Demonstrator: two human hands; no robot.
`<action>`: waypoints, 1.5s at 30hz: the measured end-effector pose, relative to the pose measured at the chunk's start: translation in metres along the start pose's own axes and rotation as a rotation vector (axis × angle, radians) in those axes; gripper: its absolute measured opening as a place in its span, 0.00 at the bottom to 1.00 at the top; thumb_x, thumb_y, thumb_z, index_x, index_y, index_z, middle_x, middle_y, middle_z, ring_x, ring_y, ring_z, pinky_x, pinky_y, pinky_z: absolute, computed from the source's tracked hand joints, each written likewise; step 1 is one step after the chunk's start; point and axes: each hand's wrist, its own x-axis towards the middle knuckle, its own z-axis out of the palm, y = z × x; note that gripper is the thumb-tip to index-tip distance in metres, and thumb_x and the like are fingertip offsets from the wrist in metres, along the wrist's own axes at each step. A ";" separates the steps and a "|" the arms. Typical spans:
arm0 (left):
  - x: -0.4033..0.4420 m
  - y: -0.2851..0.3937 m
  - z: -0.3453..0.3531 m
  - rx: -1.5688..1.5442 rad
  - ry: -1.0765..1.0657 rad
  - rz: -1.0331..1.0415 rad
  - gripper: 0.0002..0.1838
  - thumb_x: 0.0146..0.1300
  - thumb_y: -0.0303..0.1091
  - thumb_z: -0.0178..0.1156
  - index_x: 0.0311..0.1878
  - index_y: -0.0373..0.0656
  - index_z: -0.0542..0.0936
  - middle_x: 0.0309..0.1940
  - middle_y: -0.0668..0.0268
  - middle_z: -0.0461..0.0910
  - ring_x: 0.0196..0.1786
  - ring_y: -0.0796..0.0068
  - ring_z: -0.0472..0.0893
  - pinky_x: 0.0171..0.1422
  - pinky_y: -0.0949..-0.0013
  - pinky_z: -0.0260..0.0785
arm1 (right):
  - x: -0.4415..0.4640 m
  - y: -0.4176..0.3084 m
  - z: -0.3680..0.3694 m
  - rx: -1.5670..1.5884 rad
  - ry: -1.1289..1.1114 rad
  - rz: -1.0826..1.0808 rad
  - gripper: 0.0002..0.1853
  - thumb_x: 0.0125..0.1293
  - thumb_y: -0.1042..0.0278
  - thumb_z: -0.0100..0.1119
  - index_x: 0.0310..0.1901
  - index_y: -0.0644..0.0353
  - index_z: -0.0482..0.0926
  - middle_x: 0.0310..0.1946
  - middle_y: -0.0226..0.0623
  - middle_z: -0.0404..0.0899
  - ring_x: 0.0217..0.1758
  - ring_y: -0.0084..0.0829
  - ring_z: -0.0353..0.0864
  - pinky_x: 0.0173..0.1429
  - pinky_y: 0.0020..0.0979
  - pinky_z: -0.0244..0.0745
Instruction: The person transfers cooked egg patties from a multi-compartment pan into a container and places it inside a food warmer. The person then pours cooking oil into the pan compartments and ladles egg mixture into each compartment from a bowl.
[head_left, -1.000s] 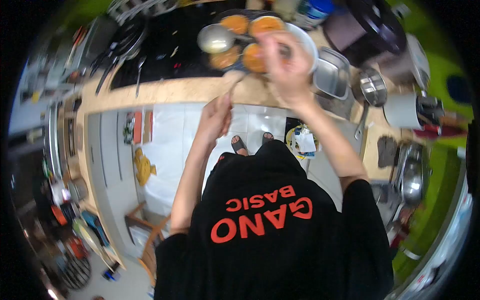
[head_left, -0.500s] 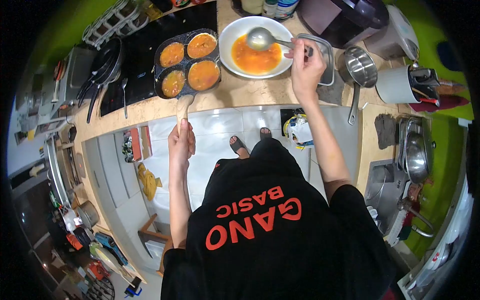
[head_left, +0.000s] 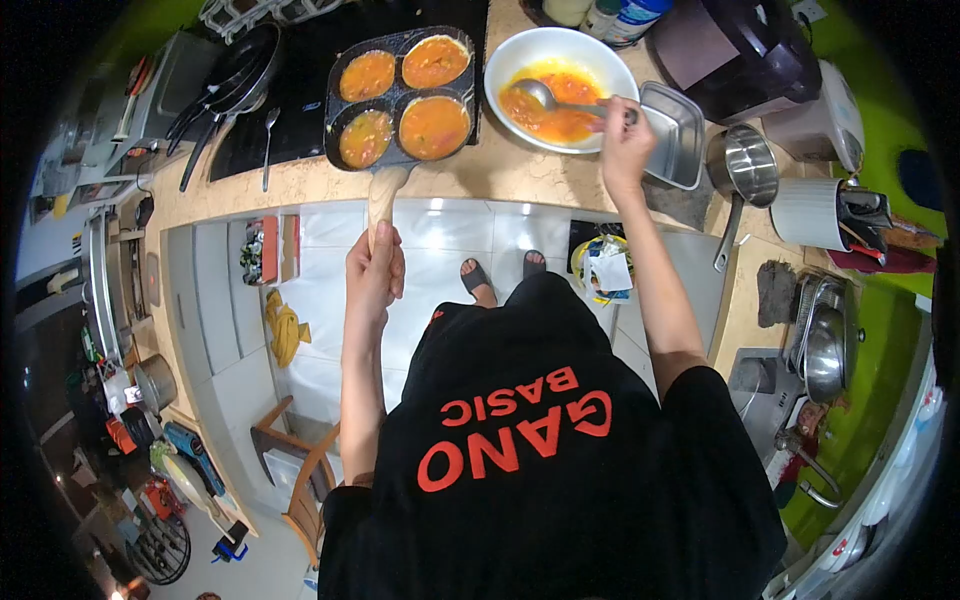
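My left hand [head_left: 374,272] is wrapped round the pale wooden handle [head_left: 384,192] of a dark pan [head_left: 396,95]. Orange egg mixture fills the pan's round wells, and the pan rests on the black cooktop near the counter edge. In my right hand [head_left: 627,145] is a metal ladle [head_left: 575,107], gripped by its dark-ended handle. Its bowl dips into orange mixture inside a white bowl [head_left: 500,97], just right of the pan.
Right of the bowl are a rectangular metal tray [head_left: 676,135], a saucepan [head_left: 742,170] and a utensil holder [head_left: 805,213]. A dark cooker [head_left: 725,50] stands behind. Stacked frying pans [head_left: 240,75] and a fork [head_left: 268,150] lie left. A wooden chair [head_left: 310,490] stands lower left.
The ladle, over the pan wells a second ago, moved right above the white bowl and now dips lower into its mixture. My left hand still holds the pan handle.
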 end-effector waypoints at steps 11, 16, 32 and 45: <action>0.013 -0.008 0.004 -0.013 -0.014 -0.008 0.21 0.71 0.53 0.48 0.32 0.44 0.71 0.12 0.75 0.63 0.09 0.88 0.58 0.12 0.81 0.48 | 0.024 -0.042 -0.044 0.014 0.050 0.276 0.16 0.69 0.66 0.50 0.30 0.73 0.78 0.26 0.44 0.82 0.18 0.27 0.80 0.23 0.26 0.77; 0.023 -0.005 0.017 0.022 -0.043 -0.003 0.21 0.71 0.52 0.48 0.32 0.43 0.71 0.11 0.75 0.63 0.10 0.88 0.58 0.12 0.80 0.48 | 0.056 -0.084 -0.052 -0.022 -0.003 0.168 0.16 0.68 0.64 0.51 0.31 0.70 0.78 0.24 0.40 0.82 0.19 0.25 0.80 0.25 0.25 0.77; 0.027 0.022 0.063 0.073 -0.182 -0.032 0.23 0.69 0.54 0.52 0.29 0.43 0.69 0.13 0.73 0.65 0.10 0.85 0.62 0.14 0.78 0.54 | 0.095 -0.221 0.019 0.059 -0.178 -0.177 0.13 0.68 0.65 0.52 0.30 0.65 0.75 0.21 0.37 0.80 0.13 0.20 0.72 0.16 0.20 0.68; 0.012 0.037 0.061 0.022 -0.213 -0.029 0.23 0.69 0.56 0.50 0.31 0.44 0.71 0.12 0.76 0.63 0.09 0.87 0.60 0.12 0.80 0.49 | 0.012 -0.193 0.030 -0.142 -0.502 -1.106 0.07 0.53 0.76 0.67 0.32 0.62 0.78 0.35 0.37 0.82 0.35 0.35 0.80 0.38 0.29 0.75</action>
